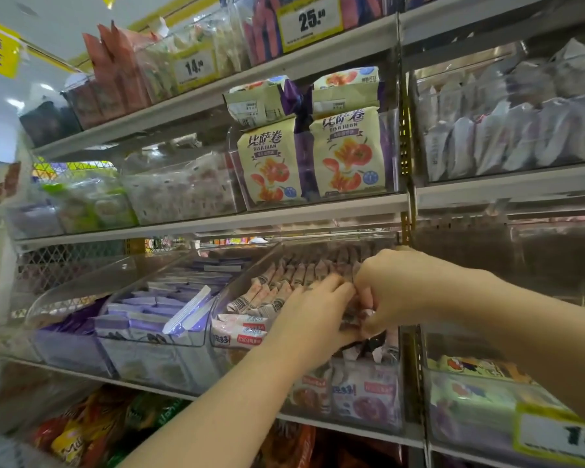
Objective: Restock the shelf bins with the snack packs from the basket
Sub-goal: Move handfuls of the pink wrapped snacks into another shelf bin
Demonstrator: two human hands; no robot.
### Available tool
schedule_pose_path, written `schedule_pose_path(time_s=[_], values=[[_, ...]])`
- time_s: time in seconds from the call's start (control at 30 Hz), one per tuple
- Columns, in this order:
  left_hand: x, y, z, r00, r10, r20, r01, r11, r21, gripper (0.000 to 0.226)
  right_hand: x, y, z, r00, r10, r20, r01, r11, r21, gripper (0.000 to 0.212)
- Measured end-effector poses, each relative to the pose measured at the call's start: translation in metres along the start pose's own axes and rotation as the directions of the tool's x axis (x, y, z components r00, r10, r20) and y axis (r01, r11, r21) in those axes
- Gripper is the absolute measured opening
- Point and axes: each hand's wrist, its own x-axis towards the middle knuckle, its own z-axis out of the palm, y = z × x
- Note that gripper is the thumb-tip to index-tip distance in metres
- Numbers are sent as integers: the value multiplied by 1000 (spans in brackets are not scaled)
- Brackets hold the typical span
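- Grey metal store shelving [217,219] is filling the view, with tiers of clear bins running left to right; yellow price tags [309,21] are hanging on the top tier.
- Small pink-and-white crimped-end snack packs [284,285] are standing on edge in tight rows inside the clear plastic bin [250,275] on the tier at hand level, barcodes facing up at the front. More are lying flat against the bin's front wall.
- Both hands are working inside that bin, touching each other over the packs near its right side.
- Left hand [314,312] is lying mostly flat, fingers fairly straight, pressing down on the row; it's not gripping anything I can see.
- Right hand [395,288] is curling its fingers and pinching a few snack packs at their top edges; can't tell how many.
- Basket isn't showing in frame.
- Handling call: packs are looking light, soft and crinkly; film is probably slippery and contents likely crushable. Best pinching several together by the crimped seams or across the flat sides, not squeezing the middle hard.
- Rows are likely toppling domino-style if unsupported, so one hand bracing while the other is slotting makes sense.
- Neighbours: purple-and-white flat sachets [169,298] are sitting in the bin to the left; cream bags with tomato print [271,163] are standing on the tier above.
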Motion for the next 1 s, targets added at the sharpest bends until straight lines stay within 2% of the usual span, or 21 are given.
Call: schedule_pose_path(time_s=[0.13, 0.27, 0.33, 0.4, 0.47, 0.53, 0.6, 0.73, 0.87, 1.0], values=[[11, 1, 5, 1000, -3, 1, 3, 996, 92, 54, 4, -5, 6, 994, 78, -80, -85, 993, -80, 28], [11, -4, -1, 991, -2, 136, -5, 999, 53, 66, 0, -9, -6, 990, 117, 75, -116, 993, -20, 26], [4, -7, -9, 985, -15, 175, 17, 1000, -14, 70, -5, -10, -11, 984, 121, 127, -116, 992, -44, 36], [-7, -9, -16, 990, -16, 141, 25, 998, -64, 67, -10, -14, -12, 985, 131, 109, -123, 989, -77, 48], [-24, -11, -22, 998, -39, 46, 45, 989, -140, 62, -15, -22, -11, 993, 115, -2, -115, 989, -94, 48], [-46, -16, -28, 993, -94, -69, 75, 968, -239, 51, -17, -35, -9, 983, 41, -181, -54, 996, -66, 42], [-76, -25, -32, 968, -175, -182, 112, 944, -309, 42, -17, -57, -4, 942, -65, -330, 60, 998, -26, 35], [-159, -52, -31, 898, -295, -328, 191, 930, -314, 29, -7, -129, 28, 860, -240, -451, 293, 955, 50, 17], [-259, -88, -12, 841, -455, -293, 387, 884, -263, 23, 9, -220, 84, 856, -410, -316, 475, 864, 167, 14], [-365, -117, 19, 780, -612, -131, 579, 785, -220, 19, 19, -315, 162, 794, -596, -121, 604, 747, 279, 19]])
